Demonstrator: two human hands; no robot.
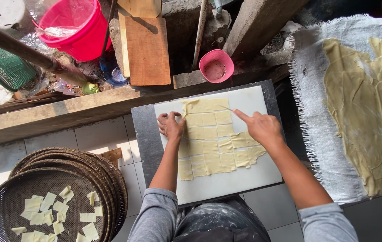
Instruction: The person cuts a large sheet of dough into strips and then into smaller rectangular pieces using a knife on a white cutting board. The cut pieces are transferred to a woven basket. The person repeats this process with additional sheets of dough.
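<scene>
A thin pale yellow dough sheet (213, 143), cut into squares, lies on a white cutting board (227, 183). My left hand (170, 124) presses down on the sheet's left edge with curled fingers. My right hand (262, 127) grips a thin knife (227, 108) whose tip rests on the dough near the board's far edge. The board sits on a grey metal plate (144, 130).
Stacked round woven trays (106, 179) at lower left hold several cut dough squares (50, 210). A white cloth (316, 121) at right carries large dough sheets (370, 103). Beyond the ledge are a pink bucket (77, 27), a small pink bowl (216, 66), wooden boards (146, 49) and a green basket (5, 67).
</scene>
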